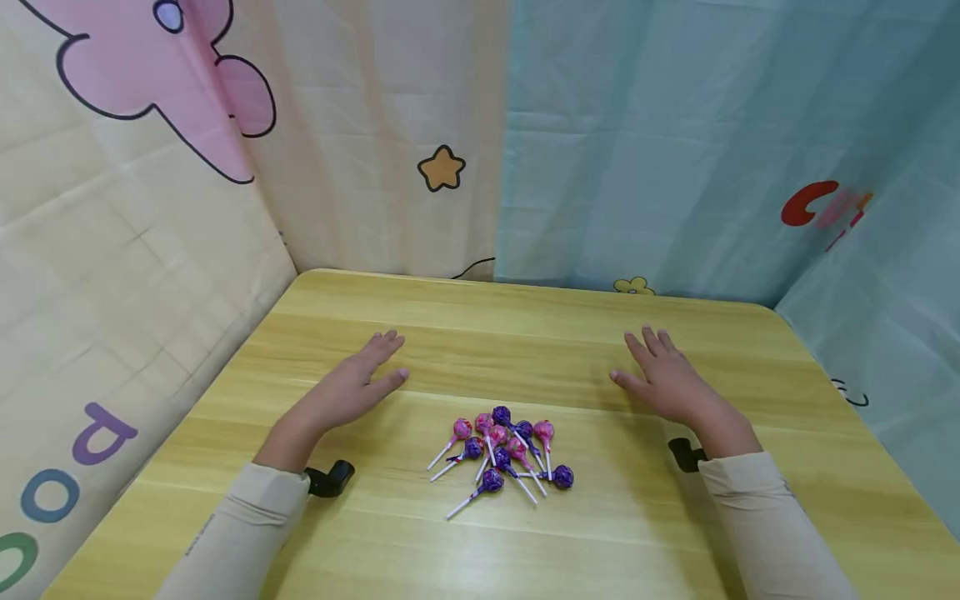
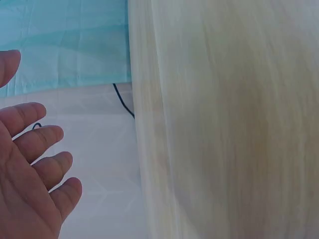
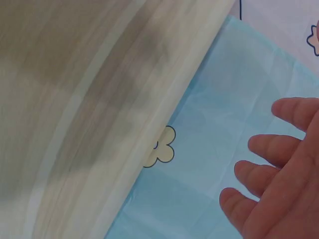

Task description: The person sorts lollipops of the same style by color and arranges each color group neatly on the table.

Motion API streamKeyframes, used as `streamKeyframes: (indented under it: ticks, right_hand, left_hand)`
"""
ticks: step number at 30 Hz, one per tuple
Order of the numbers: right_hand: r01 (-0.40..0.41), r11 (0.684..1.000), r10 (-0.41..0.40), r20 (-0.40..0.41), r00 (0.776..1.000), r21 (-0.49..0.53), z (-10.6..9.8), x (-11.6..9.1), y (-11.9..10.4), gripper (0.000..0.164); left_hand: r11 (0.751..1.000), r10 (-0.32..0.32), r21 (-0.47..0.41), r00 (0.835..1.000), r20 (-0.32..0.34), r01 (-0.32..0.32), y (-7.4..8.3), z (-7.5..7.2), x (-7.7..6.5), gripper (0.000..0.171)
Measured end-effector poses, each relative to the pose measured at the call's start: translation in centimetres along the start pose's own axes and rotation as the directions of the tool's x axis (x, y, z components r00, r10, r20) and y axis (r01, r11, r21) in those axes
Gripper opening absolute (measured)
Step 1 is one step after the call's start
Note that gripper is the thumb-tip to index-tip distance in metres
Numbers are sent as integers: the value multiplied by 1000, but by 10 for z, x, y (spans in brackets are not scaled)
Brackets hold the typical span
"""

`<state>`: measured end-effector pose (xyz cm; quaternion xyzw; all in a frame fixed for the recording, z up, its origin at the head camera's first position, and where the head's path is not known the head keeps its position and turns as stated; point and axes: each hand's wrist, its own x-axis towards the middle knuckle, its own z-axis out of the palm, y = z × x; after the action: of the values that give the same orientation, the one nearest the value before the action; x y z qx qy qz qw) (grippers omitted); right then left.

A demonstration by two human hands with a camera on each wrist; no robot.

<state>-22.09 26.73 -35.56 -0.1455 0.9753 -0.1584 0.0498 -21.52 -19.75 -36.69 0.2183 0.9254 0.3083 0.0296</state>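
Observation:
Several lollipops with white sticks lie in a loose heap near the middle of the table, some in pink wrappers, like the pink lollipop point(image 1: 543, 430), others in purple, like the purple lollipop point(image 1: 492, 480). To the left of the heap, my left hand point(image 1: 348, 387) is held over the table with its fingers spread and nothing in it. My right hand point(image 1: 667, 379) is on the other side, fingers spread as well, holding nothing. Both wrist views show the palm and the fingers apart, away from the lollipops; the left fingers point(image 2: 40, 142) look slightly bent.
The wooden table point(image 1: 465, 333) has rounded far corners. Printed curtains hang around it: a cream curtain point(image 1: 360, 142) behind and at left, a light blue curtain point(image 1: 637, 150) behind and at right. Black wrist mounts point(image 1: 330, 479) show under both sleeves.

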Motion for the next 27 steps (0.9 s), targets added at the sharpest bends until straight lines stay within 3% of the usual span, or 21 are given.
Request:
streamKeyframes:
  ticks: [9,19,22,27]
  right_hand:
    - [67,982,-68,-2,998,174,1,2,-1,83]
    - [130,961,-115,-74,991,246,2,8,-9,75]
    - [151,939,-129,-89,988,309,6,8,-10,69]
    - [170,871,-143,-93,985,460,12,9,-16,60]
  left_hand:
    - [996,22,-92,999,27,-19,12,3,2,69]
    - [983,23,-181,1000,-2,-23,19,1,5,63]
    - [979,24,-201,999,-22,-28,21,3,5,59]
    - [965,27,-259,1000,-8,-28,22,7,3,53]
